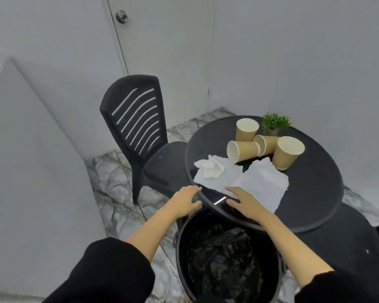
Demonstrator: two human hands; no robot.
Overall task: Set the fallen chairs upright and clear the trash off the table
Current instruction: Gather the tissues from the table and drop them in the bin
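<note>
At the left stood an upright black chair point(138, 130), its seat partly hidden behind the round black table point(311, 193). The left hand point(185, 201) hovered open at the table's near edge, grasping nothing. The right hand point(242, 203) lay flat, fingers spread, on the near edge of the white napkins point(258, 184), not clenched. A crumpled tissue point(210, 168) sat on the napkins. Beyond stood four paper cups point(287, 153), two upright, two tipped over, partly masking a small green plant point(275, 122). Below the hands, a black lined bin point(225, 265) was cut off by the frame. The floor was marble-patterned, the walls and door point(162, 40) pale grey.
</note>
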